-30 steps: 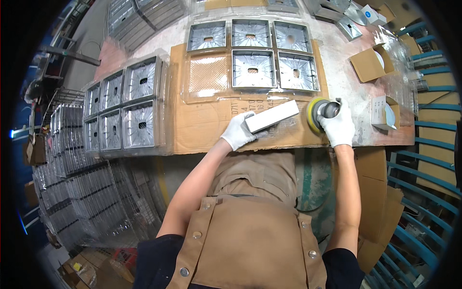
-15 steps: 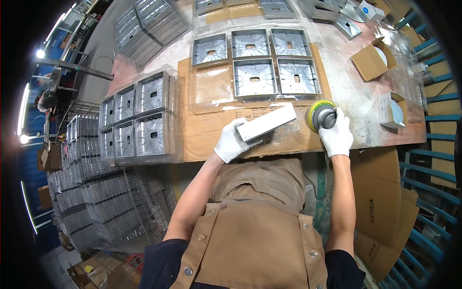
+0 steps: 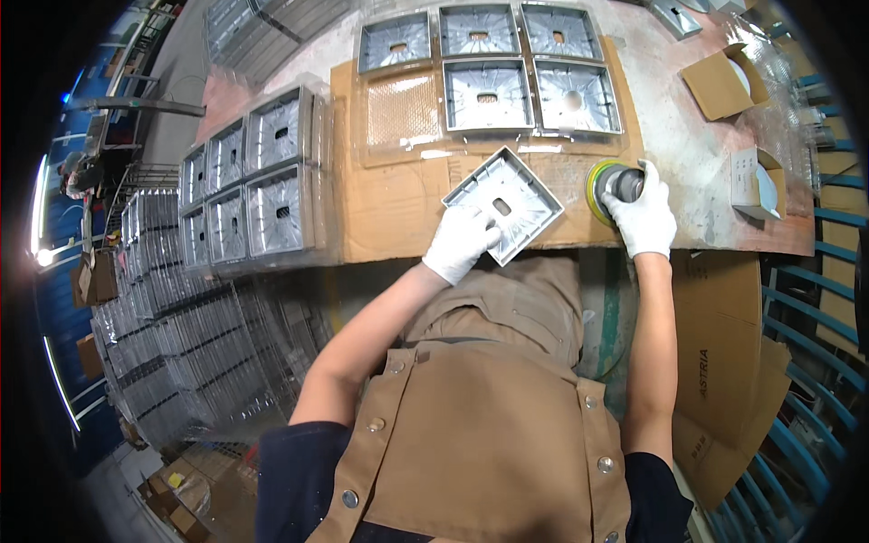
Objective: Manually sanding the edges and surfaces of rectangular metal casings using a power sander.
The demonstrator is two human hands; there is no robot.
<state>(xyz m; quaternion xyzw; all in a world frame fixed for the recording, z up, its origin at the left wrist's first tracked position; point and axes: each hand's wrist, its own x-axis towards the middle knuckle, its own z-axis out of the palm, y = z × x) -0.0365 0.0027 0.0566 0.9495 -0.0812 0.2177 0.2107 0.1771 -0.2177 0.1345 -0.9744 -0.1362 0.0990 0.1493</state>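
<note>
Saw nearest: the apron (image 3: 480, 425), below the bench edge. Found left hand (image 3: 460, 242) clamped on the left corner of a metal box (image 3: 527, 204), over the front edge of the cardboard (image 3: 389, 217). Noted box now turned open side up, with ribs and slot in view; half a second ago, showed a plain pale side instead. Found right hand (image 3: 644, 217) closed round the sander (image 3: 626, 185), as before, apart from the box. Logged at left a wrapped set of boxes (image 3: 276, 217), unchanged. Saw beyond: tray (image 3: 398, 109) with five boxes (image 3: 489, 86), same count; at right, two cartons (image 3: 720, 83)
</note>
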